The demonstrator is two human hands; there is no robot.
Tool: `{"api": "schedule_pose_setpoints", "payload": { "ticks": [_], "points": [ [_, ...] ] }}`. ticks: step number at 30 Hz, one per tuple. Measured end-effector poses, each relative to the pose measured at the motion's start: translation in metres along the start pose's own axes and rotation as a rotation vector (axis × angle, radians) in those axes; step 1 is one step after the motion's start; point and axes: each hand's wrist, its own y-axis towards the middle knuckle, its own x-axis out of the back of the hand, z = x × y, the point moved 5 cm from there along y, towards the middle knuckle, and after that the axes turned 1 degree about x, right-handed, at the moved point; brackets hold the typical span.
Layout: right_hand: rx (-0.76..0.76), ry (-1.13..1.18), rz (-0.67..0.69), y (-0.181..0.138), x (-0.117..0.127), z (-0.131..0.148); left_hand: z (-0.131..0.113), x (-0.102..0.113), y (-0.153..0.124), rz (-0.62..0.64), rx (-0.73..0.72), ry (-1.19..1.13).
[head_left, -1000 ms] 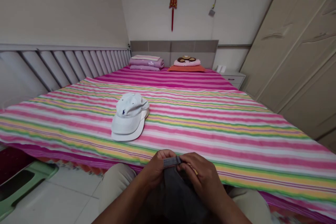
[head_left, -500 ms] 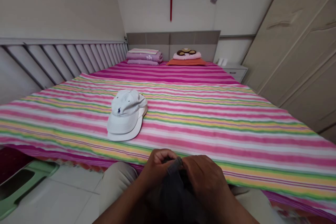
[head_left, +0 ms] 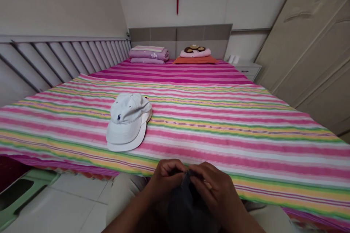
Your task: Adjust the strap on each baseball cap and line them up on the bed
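In my lap, at the bed's near edge, I hold a dark grey cloth item (head_left: 180, 202), possibly a cap; shadow hides much of its shape. My left hand (head_left: 168, 178) pinches its upper edge between thumb and fingers. Close beside it, my right hand (head_left: 214, 185) has thumb and fingers closed on the same edge, the fingertips of both hands nearly touching. Ahead and to the left, two white caps (head_left: 127, 116) lie stacked on the striped sheet, brims toward me. The upper one bears a small dark logo.
A bed with a striped sheet (head_left: 218, 131) spreads before me. Folded purple bedding (head_left: 149, 55) and a pink pillow (head_left: 195, 54) rest by the headboard (head_left: 203, 36). Left are a rail (head_left: 82, 56) and a green stool (head_left: 30, 193); right, a nightstand (head_left: 247, 70).
My right hand has turned so its thumb and fingers show more, still on the grey cloth's edge. The view has tilted slightly downward. The white caps stay in place on the bed.
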Motion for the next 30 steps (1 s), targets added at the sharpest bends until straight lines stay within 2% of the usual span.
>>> {"api": "schedule_pose_setpoints", "payload": {
  "ticks": [2,3,5,7,9,11,13,15,16,18,20,21,23,26,27,28,30],
  "points": [
    [0.058,-0.126,-0.004,0.003,0.001,0.002,-0.002,0.000,0.002,-0.008,-0.064,0.060],
    [0.028,-0.117,-0.025,0.005,0.001,-0.001,-0.002,0.001,0.002,-0.005,-0.089,0.070],
    [-0.149,0.075,-0.020,0.007,-0.004,-0.016,0.001,0.002,0.003,0.019,-0.107,0.035],
    [-0.399,0.391,-0.009,0.006,-0.012,-0.034,0.007,0.005,0.005,0.023,-0.079,-0.032],
    [-0.538,0.608,-0.067,0.005,-0.014,-0.044,0.013,0.011,0.007,-0.004,-0.033,-0.091],
    [-0.490,0.606,-0.109,0.007,-0.011,-0.043,0.017,0.015,0.010,-0.023,0.012,-0.141],
    [-0.339,0.480,-0.041,0.010,-0.010,-0.035,0.019,0.015,0.012,-0.016,0.041,-0.177],
    [-0.268,0.429,0.040,0.012,-0.014,-0.030,0.018,0.012,0.013,0.015,0.051,-0.208],
    [-0.303,0.488,0.050,0.012,-0.017,-0.032,0.018,0.010,0.013,0.037,0.049,-0.234],
    [-0.477,0.739,0.010,0.011,-0.025,-0.041,0.017,0.006,0.014,0.078,0.051,-0.302],
    [-0.622,0.955,-0.032,0.009,-0.031,-0.048,0.019,0.006,0.015,0.068,0.079,-0.358],
    [-0.641,0.979,-0.051,0.009,-0.032,-0.051,0.021,0.007,0.016,0.045,0.107,-0.372],
    [-0.568,0.841,-0.050,0.012,-0.026,-0.051,0.025,0.010,0.018,0.001,0.159,-0.378],
    [-0.312,0.457,-0.009,0.018,-0.016,-0.041,0.027,0.010,0.021,-0.007,0.174,-0.391],
    [-0.264,0.397,0.000,0.019,-0.015,-0.037,0.027,0.009,0.022,-0.005,0.171,-0.400],
    [-0.267,0.415,0.008,0.019,-0.015,-0.036,0.028,0.008,0.022,0.000,0.169,-0.410],
    [-0.415,0.641,0.001,0.018,-0.021,-0.041,0.029,0.005,0.023,0.019,0.165,-0.431]
  ]
}}
